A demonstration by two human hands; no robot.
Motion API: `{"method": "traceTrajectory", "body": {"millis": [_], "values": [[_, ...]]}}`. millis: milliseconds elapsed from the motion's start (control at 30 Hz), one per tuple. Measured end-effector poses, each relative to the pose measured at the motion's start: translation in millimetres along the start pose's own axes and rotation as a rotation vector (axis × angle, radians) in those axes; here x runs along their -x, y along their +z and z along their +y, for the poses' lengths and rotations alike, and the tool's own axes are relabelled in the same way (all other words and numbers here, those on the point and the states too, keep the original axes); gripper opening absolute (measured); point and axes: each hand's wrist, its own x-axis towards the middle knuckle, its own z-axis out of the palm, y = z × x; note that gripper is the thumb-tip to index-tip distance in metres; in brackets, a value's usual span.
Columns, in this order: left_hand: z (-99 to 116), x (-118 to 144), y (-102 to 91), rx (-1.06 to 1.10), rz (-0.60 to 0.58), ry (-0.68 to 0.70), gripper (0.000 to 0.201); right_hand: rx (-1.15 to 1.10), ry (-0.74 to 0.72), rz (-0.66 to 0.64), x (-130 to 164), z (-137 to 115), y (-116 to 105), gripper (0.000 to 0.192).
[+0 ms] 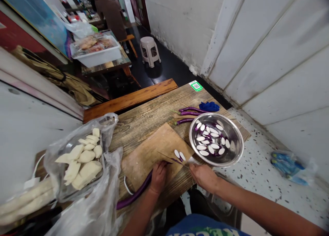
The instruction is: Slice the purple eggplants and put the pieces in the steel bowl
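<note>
My left hand [158, 177] presses a long purple eggplant [133, 195] down on the wooden cutting board [151, 150]. My right hand [204, 176] grips a knife [189, 161] whose blade meets the eggplant's cut end. Two white oval slices [179, 155] lie on the board just beyond the blade. A steel bowl [231, 157] to the right of the board holds several more eggplant slices [209, 140]. Three whole eggplants [191, 114] lie behind the bowl.
A plastic-lined tray of white peeled chunks [82, 157] sits at the left on the wooden table [144, 119]. A blue cloth [209, 106] and green sticker [196, 86] lie at the far corner. A bench, a stool [151, 50] and a standing person [109, 10] are beyond.
</note>
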Motion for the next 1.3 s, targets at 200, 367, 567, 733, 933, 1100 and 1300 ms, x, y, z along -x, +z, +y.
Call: {"method": "traceTrajectory", "body": {"millis": [200, 367, 567, 733, 933, 1100, 1300], "values": [[1.5, 6.7, 5.1, -0.059, 0.043, 0.015, 0.022, 0.053, -0.145, -0.035, 11.4, 5.9, -21.7, 0.017], [1.3, 7.5, 3.9, -0.068, 0.053, 0.026, 0.022, 0.087, -0.184, -0.031, 11.7, 11.9, -17.3, 0.017], [1.1, 7.6, 6.3, -0.081, 0.034, 0.026, 0.024, 0.124, -0.2, -0.137, -14.9, -1.8, -23.0, 0.02], [1.5, 6.2, -6.2, -0.051, -0.026, 0.03, 0.025, 0.098, -0.17, -0.121, -36.2, -19.3, -7.4, 0.025], [-1.3, 17.7, -25.3, -0.279, -0.008, -0.249, 0.024, -0.113, 0.081, -0.018, -25.0, -9.8, 8.2, 0.028], [-3.7, 11.1, -13.6, -0.221, -0.065, -0.077, 0.024, -0.066, 0.068, 0.005, -20.3, 6.8, 4.7, 0.027], [-4.0, 9.2, -7.1, -0.228, -0.092, 0.026, 0.035, -0.006, 0.021, 0.025, 7.9, 3.5, -7.1, 0.022]]}}
